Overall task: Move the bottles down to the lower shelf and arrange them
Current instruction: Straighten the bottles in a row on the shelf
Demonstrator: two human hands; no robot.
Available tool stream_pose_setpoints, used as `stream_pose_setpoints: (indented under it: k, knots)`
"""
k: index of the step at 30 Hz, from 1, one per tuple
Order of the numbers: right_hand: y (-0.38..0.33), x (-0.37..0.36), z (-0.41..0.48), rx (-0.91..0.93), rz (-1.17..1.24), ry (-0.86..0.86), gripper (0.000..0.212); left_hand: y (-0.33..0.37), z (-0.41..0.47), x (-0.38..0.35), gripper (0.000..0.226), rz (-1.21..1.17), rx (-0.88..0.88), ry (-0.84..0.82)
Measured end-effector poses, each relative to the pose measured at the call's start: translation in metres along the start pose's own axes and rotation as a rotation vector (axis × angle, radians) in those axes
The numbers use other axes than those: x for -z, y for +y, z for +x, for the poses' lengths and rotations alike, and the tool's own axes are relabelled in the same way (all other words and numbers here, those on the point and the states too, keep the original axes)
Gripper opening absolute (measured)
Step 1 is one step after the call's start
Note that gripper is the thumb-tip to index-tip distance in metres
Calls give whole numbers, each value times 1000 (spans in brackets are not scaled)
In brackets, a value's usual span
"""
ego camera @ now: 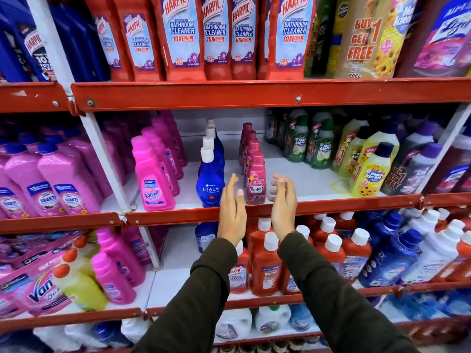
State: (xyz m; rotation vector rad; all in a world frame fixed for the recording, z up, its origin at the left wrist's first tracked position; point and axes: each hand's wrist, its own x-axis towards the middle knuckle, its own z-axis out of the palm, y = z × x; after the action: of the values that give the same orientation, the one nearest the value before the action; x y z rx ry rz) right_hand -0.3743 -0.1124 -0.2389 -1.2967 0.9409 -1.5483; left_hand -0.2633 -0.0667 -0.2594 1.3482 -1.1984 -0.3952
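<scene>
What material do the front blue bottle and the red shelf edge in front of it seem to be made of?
Blue bottle: probably glossy, translucent plastic, since light glints on its deep blue body; its white cap looks like matte plastic. Shelf edge: likely painted metal, as the red coat is chipped and fixed with screws.

Comfort bottle (pixel 255 178) pink, floral label – Ujala bottle (pixel 209 183) blue, white cap – shelf rail (pixel 254 96) red.

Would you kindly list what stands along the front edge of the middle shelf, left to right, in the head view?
Shakti bottles → Vanish bottle → Ujala bottle → left hand → Comfort bottle → right hand → yellow Max Kleen bottle.
</scene>
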Motion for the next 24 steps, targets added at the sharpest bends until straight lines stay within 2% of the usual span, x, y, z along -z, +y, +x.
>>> stream_pose_setpoints:
  k: [2, 5, 9, 11, 14, 18, 19, 21, 24]
  knots:
    - [-1, -13, -8, 10, 21, -28, 29, -5, -4, 11, 47, 9, -63, 95]
    - [4, -38, -17, -61, 26, -182, 33, -10, -6, 30, 51, 49, -106, 218]
    - [3, -72, -26, -179, -1, -351, 49, -18, 6, 56, 56, 56, -42, 392]
    - [5, -85, -26, -221, -30, -367, 52, -15, 13, 67, 54, -36, 87, 325]
    - [11, -98, -24, -265, 26, -408, 54, -18, 25, 77, 57, -169, 263, 77]
    - [15, -100, -22, -283, 55, -430, 43, -29, 36, 80, 91, -233, 312, -15]
    - [13, -99, -22, -285, 65, -432, 41, -30, 37, 79, 90, -224, 320, -26]
    - [15, -98, -21, -286, 59, -449, 37, -28, 35, 79, 74, -204, 320, -29]
    - [17, -97, -21, -292, 46, -462, 40, -26, 34, 80, 68, -200, 304, -22]
